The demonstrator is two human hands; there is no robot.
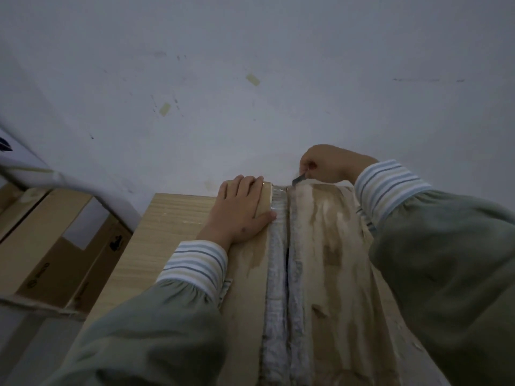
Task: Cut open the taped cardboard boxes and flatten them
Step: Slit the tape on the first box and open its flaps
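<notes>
— Two hands work the cardboard box (pixel 328 246). What are the fingers doing?
— The right hand (pixel 326 162) pinches a thin metal blade (pixel 298 179) at the far end of the wrinkled clear tape (pixel 278 246). The left hand (pixel 239 207) presses flat, fingers straight, on the matte flap.
— And the box?
— It lies on a pale woodgrain table (pixel 167 218), its seam slit.

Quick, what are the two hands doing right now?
Left hand: open, pressing flat on the box.
Right hand: closed, holding a knife at the tape.
</notes>
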